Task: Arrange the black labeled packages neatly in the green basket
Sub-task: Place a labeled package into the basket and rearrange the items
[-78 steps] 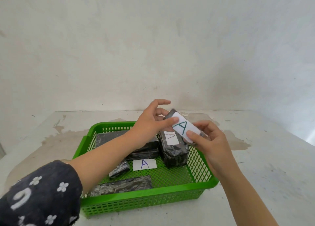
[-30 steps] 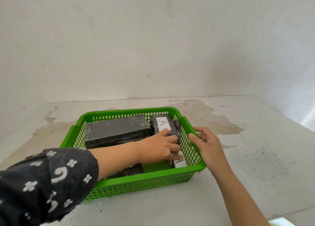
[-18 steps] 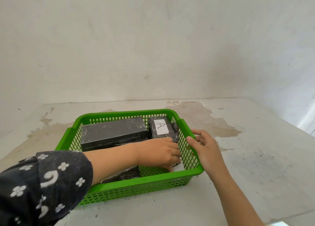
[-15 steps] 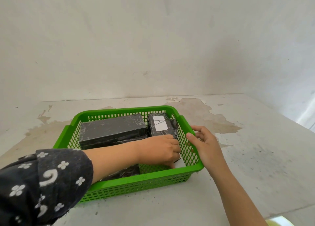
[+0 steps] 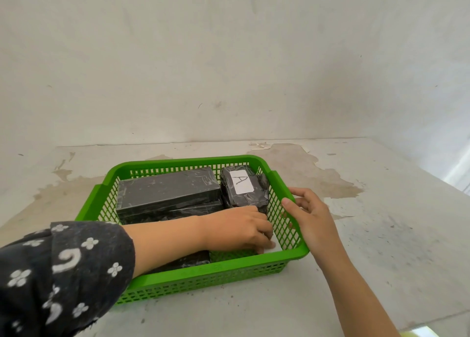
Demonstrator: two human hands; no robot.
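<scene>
The green basket (image 5: 178, 162) stands on the table in front of me. At its back left a long black package (image 5: 167, 190) lies on top of another black package (image 5: 183, 211). To their right sits a package with a white label marked A (image 5: 243, 186). My left hand (image 5: 239, 229) is down in the basket's front right corner, fingers curled over a small black package that it almost hides. One more black package (image 5: 193, 259) shows under my left forearm. My right hand (image 5: 312, 219) grips the basket's right wall from outside, thumb on the rim.
The basket rests on a stained, pale tabletop (image 5: 381, 235) that runs back to a white wall (image 5: 229, 69). The table's near right edge (image 5: 432, 321) shows at the bottom corner.
The labeled package held in the air by both hands went down into the basket's front right. My left hand stays on it and my right hand moved to the basket's right wall.
</scene>
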